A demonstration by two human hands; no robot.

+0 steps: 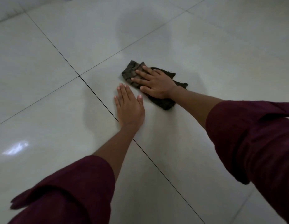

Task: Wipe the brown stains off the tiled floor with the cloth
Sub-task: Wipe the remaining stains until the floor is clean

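One cloth [158, 94], dark, folded, lies flat on tiled floor [205, 54], just right of dark grout line [98, 96]. My right hand [154, 83] presses on it, fingers spread, palm down; grip released, pinning, not grasping. My left hand [129, 107] flat on bare tile just beside cloth, grip released, bracing. Step in hand, I judge: wiping stroke. No brown stains visible on tiles around cloth; maybe under it. Next move calls for firm downward pressure while sliding cloth, then lifting to check.
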